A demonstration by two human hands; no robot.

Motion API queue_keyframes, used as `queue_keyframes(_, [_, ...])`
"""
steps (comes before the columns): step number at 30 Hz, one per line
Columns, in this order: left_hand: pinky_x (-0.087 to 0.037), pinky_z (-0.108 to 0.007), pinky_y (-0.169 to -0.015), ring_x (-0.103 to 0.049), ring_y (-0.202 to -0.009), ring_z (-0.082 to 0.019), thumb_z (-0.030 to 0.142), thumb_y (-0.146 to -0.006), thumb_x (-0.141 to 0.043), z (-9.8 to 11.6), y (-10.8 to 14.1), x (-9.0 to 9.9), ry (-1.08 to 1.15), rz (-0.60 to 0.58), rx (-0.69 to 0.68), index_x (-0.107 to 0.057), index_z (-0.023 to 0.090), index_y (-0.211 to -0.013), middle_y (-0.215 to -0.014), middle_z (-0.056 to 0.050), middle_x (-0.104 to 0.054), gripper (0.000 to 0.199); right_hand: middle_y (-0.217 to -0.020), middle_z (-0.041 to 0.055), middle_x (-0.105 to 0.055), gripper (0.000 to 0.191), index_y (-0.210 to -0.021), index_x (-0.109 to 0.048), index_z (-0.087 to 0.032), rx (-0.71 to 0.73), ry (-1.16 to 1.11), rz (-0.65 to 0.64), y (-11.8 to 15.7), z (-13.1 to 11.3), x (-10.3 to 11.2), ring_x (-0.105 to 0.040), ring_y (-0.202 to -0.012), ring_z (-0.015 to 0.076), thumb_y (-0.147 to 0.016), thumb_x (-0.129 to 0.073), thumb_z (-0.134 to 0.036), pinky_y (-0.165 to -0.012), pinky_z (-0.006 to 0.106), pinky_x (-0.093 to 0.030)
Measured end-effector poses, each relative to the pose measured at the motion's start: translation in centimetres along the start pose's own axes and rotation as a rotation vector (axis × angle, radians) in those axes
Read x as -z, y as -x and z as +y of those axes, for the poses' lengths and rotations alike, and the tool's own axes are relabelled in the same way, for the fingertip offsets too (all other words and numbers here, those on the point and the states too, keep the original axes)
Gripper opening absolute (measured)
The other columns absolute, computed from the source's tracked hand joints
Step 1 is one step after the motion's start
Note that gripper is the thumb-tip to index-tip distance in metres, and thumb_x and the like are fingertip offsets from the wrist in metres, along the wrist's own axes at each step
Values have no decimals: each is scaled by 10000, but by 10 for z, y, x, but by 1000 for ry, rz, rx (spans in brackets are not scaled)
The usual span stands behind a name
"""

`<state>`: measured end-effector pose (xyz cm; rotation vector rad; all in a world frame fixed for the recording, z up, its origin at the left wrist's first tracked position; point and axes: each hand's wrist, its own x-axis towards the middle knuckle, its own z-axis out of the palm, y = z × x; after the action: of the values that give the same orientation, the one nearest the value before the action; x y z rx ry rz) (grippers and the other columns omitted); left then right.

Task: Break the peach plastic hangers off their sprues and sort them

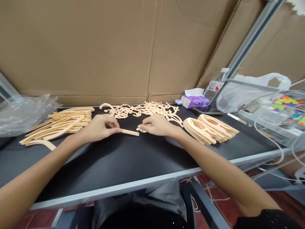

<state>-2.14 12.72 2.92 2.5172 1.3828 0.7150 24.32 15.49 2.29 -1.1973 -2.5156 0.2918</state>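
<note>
My left hand (102,128) is closed around a long, thin beige strip (130,131) whose free end points right, just above the black tabletop. My right hand (157,124) pinches a small beige piece (142,130) with a dark hole in it; the fingers cover most of it. A small gap separates the piece from the strip's end. Left of my left hand lies a heap of long curved beige strips (64,122). Behind both hands are many small hook-shaped beige pieces (152,109). Stacked flat beige pieces with oval openings (212,128) lie beyond my right wrist.
A crumpled clear plastic bag (23,113) sits at the far left. At the back right are a purple tissue pack (195,101), a plastic bottle (215,85) and a dark phone-like slab (207,110). White cables (269,140) hang at right. Cardboard (107,47) walls the back.
</note>
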Motion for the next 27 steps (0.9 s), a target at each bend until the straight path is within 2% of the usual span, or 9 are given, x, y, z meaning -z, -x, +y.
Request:
queue_keyframes(5, [-446, -249, -672, -634, -700, -158, 482, -770, -637, -4, 1, 4, -29, 12, -12, -704, 212, -711, -737, 1, -712, 284, -526, -34, -418, 446, -571, -543, -160, 8, -178, -103, 2, 2, 1, -349, -539, 89, -861, -521, -499, -559, 261, -206])
queue_keyframes(11, [-437, -251, -669, -625, -683, -155, 487, -766, -640, -3, 0, 3, -22, 1, 10, -699, 207, -712, -725, 0, -706, 291, -534, -41, -366, 439, -573, -517, -162, 2, -245, -110, 3, 1, -4, -332, -538, 86, -862, -512, -493, -552, 259, -211])
queue_keyframes(19, [-406, -234, -614, -600, -657, -146, 479, -764, -635, -4, 1, 2, -34, -8, 21, -710, 211, -711, -701, 8, -698, 283, -522, -33, -390, 449, -560, -531, -163, 3, -150, -86, 3, 1, -4, -340, -542, 91, -875, -495, -480, -560, 269, -213])
queue_keyframes(27, [-444, -263, -704, -635, -711, -169, 471, -757, -640, -6, 0, 2, -11, 5, 25, -719, 209, -709, -755, -12, -717, 278, -543, -12, -497, 417, -619, -647, -176, -52, -37, -127, 4, 0, -6, -404, -570, 107, -870, -522, -485, -584, 269, -236])
